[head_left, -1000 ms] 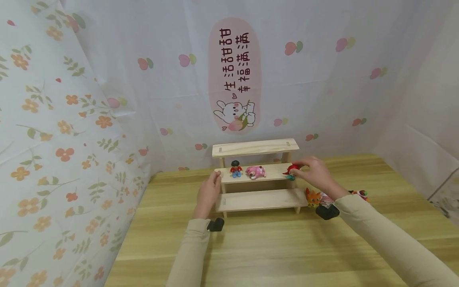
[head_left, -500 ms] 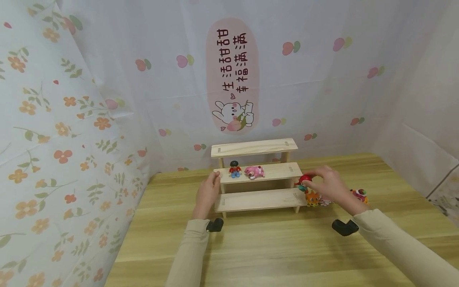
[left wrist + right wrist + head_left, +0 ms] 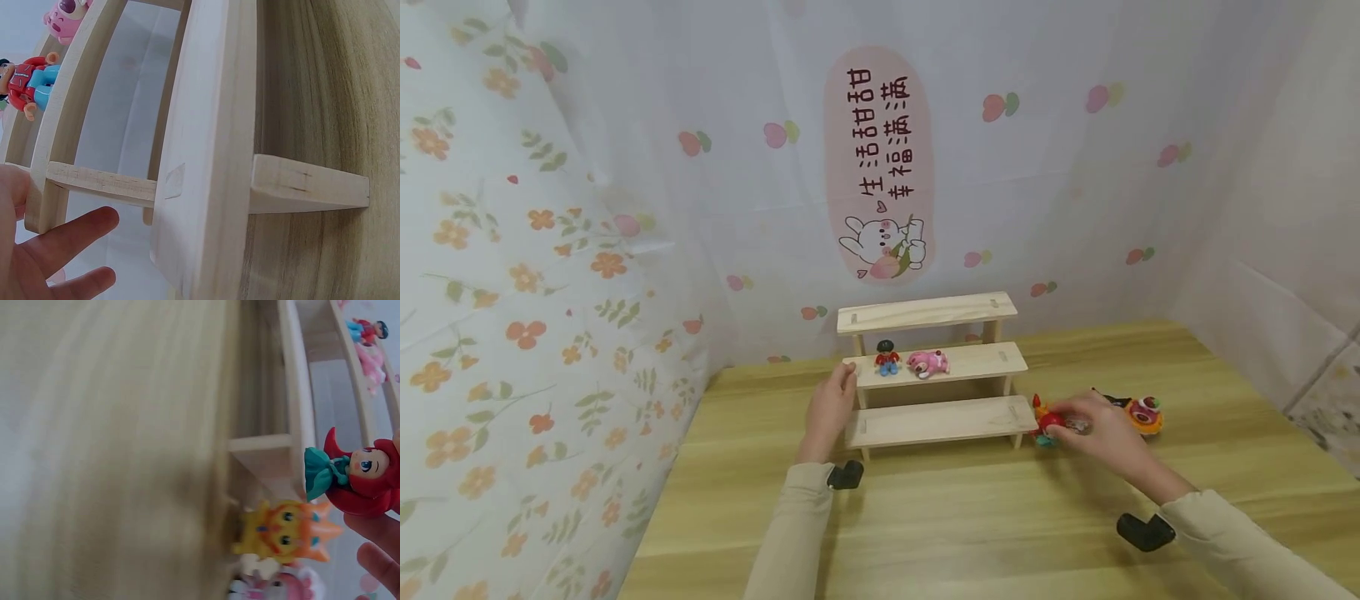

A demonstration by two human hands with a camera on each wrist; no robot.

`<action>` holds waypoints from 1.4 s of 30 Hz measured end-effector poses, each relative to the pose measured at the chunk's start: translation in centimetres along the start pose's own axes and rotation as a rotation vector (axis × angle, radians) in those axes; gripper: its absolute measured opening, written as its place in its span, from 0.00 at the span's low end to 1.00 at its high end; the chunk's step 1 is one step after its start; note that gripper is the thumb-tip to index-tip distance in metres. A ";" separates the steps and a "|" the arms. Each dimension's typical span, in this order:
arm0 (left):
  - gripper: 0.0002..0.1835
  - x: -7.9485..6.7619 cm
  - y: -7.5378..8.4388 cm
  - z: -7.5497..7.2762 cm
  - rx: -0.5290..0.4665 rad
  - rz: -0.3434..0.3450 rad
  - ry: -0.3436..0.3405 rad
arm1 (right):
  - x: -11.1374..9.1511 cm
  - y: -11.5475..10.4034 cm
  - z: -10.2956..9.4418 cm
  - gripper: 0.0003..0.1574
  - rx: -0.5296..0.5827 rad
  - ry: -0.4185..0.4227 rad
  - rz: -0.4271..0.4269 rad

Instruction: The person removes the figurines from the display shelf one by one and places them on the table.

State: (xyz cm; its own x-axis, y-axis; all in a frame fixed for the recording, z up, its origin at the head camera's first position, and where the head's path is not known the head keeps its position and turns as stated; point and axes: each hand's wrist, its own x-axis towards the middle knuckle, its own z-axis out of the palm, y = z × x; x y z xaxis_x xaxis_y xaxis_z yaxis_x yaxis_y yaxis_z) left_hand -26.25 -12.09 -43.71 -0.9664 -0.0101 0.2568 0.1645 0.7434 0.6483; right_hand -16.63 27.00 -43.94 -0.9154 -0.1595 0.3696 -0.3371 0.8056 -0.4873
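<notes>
My right hand (image 3: 1105, 429) pinches a small figurine (image 3: 362, 465) with long red hair and a teal dress by its head, just off the right end of the lowest tier. My left hand (image 3: 829, 412) holds the left end of the middle tier of a three-tier wooden display stand (image 3: 940, 421), thumb above and other fingers extended beside it. On that tier stands a boy figure (image 3: 887, 358) in red top and blue trousers. A pink bear figure (image 3: 928, 362) lies beside it. The right wrist view shows a yellow figure (image 3: 284, 528) with orange spikes close by the red-haired figurine.
A pink-and-white figure (image 3: 287, 584) stands beside the yellow one, mostly hidden by my right hand in the head view. Farther right on the wooden table (image 3: 925, 525) is an orange-and-pink figure (image 3: 1146, 414). A printed cloth (image 3: 1045, 192) hangs behind the stand.
My right hand has taken the red-haired figurine from the right end of the middle tier, rightward and down beside the lowest tier. The left hand stays at the stand's left end.
</notes>
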 end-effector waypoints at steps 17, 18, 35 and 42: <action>0.15 0.2 0.0 0.0 -0.013 -0.002 -0.004 | -1.8 0.9 3.0 0.14 -0.092 0.100 -0.043; 0.15 0.2 0.0 0.0 -0.012 -0.002 -0.005 | -1.8 1.0 3.1 0.15 -0.097 0.108 -0.053; 0.15 0.2 -0.2 0.2 -0.004 -0.008 -0.013 | -1.9 1.5 3.6 0.17 -0.111 0.116 -0.070; 0.15 0.2 -0.3 0.2 -0.004 -0.010 -0.013 | -1.9 1.4 3.4 0.13 -0.103 0.042 0.031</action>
State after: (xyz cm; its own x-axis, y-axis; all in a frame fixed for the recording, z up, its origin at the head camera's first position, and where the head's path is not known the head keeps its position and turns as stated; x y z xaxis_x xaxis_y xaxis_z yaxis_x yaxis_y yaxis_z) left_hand -26.51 -12.17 -44.00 -0.9705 -0.0087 0.2410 0.1556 0.7409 0.6534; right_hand -16.08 26.52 -48.03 -0.9143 -0.1113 0.3894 -0.2823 0.8646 -0.4158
